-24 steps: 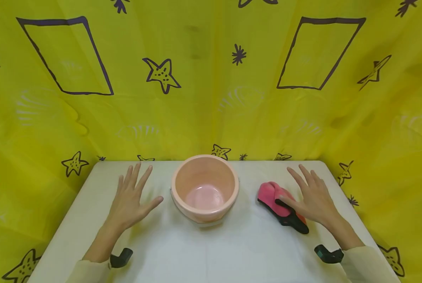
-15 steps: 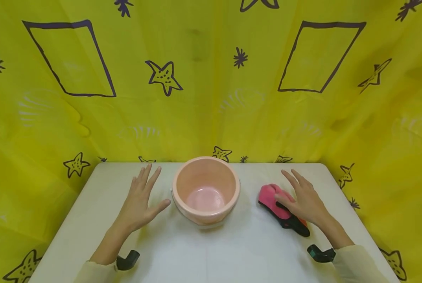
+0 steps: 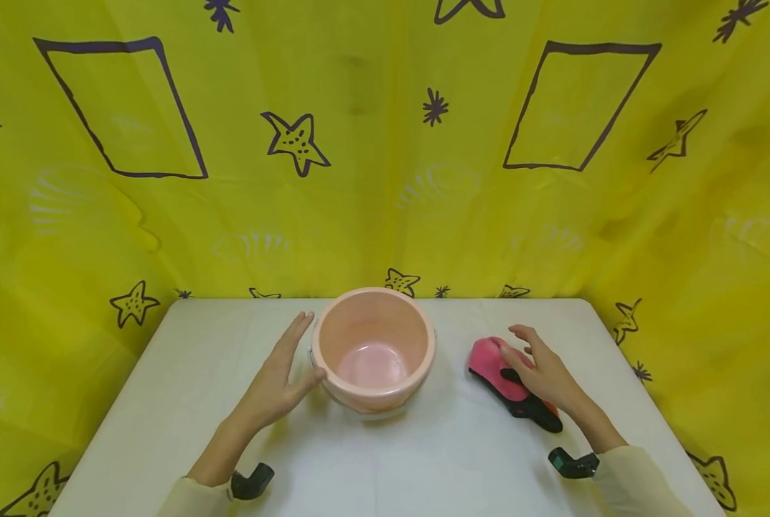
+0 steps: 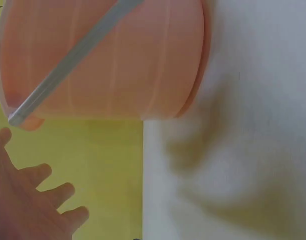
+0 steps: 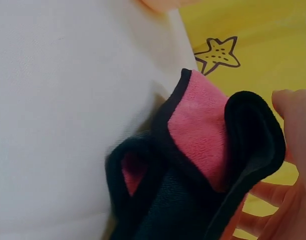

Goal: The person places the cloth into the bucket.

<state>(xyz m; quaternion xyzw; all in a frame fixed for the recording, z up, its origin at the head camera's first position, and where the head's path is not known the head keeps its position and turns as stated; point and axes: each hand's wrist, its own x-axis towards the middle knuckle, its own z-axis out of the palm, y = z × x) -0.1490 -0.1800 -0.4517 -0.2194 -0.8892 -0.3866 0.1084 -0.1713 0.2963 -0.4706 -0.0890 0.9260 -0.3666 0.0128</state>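
A peach-pink bucket (image 3: 374, 398) stands upright in the middle of the white table, its mouth facing up. In the left wrist view its grey handle (image 4: 75, 62) hangs slantwise across the side. My left hand (image 3: 271, 391) is at the bucket's left side, fingers straight and thumb near the rim; contact cannot be told. A crumpled pink plush cloth (image 3: 488, 357) with black edging lies to the right of the bucket. Over its right side hovers my right hand (image 3: 549, 373), fingers loosely bent; whether it touches the cloth is unclear. Part of the cloth is hidden behind that hand.
The white table (image 3: 385, 467) has its back edge against a yellow curtain (image 3: 359, 215) printed with stars and frames. The curtain also hangs along both sides. Dark wrist cameras (image 3: 252, 481) sit at both wrists.
My left hand has moved right, up to the bucket's side. My right hand has moved slightly left over the cloth, and its spread fingers have bent. Bucket and cloth stay in place.
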